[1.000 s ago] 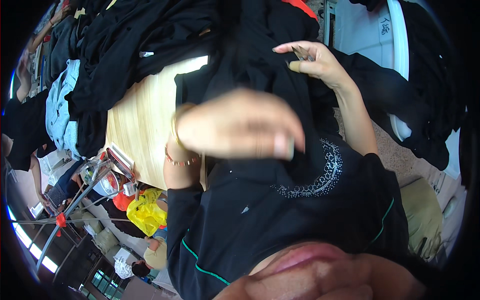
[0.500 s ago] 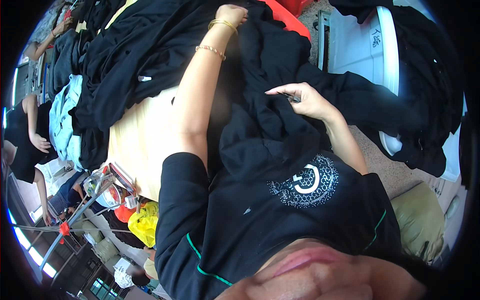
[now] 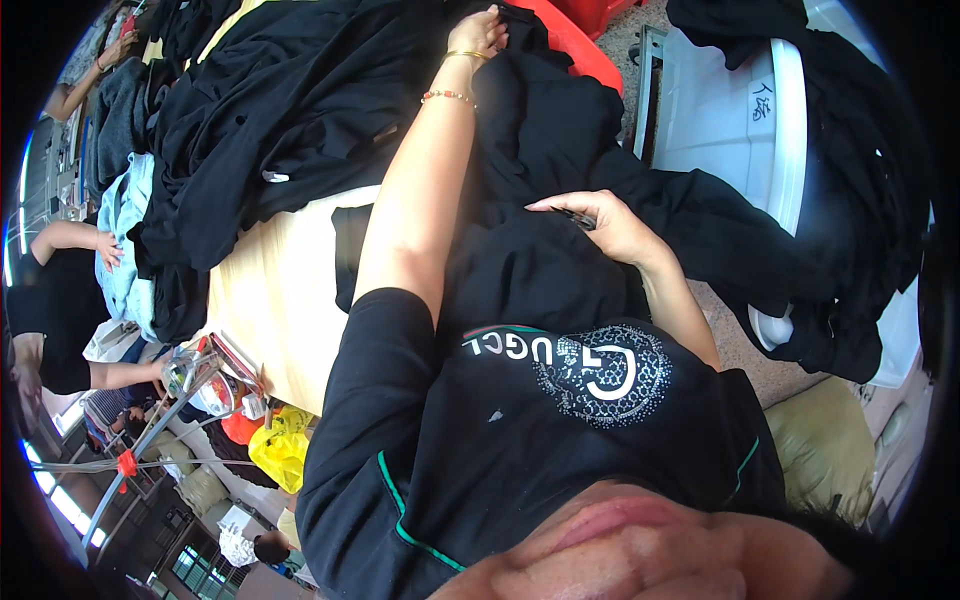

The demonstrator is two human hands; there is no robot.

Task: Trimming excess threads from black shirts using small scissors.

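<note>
Black garments (image 3: 300, 110) lie heaped over the table in front of me, and black cloth drapes down against my body. My left hand (image 3: 481, 35), with bracelets at the wrist, reaches far out to the top edge; its fingers are closed on the black garment there, the pinched part being hard to see. Close to my chest, my right hand (image 3: 618, 228) is over the black cloth, curled round small dark thread snips (image 3: 575, 216) that are partly hidden by the fingers.
A pale wooden tabletop (image 3: 270, 270) shows at left. A red bin (image 3: 585, 55) stands at the far side, and a white tub (image 3: 790, 140) hung with black clothes at right. A yellow bag (image 3: 280, 450) hangs lower left. A co-worker (image 3: 60, 310) touches a light-blue garment (image 3: 125, 250).
My left hand has moved slightly farther out and right, with cloth shifting under the arm. My right hand sits a little lower. The co-worker's hand has come onto the light-blue garment.
</note>
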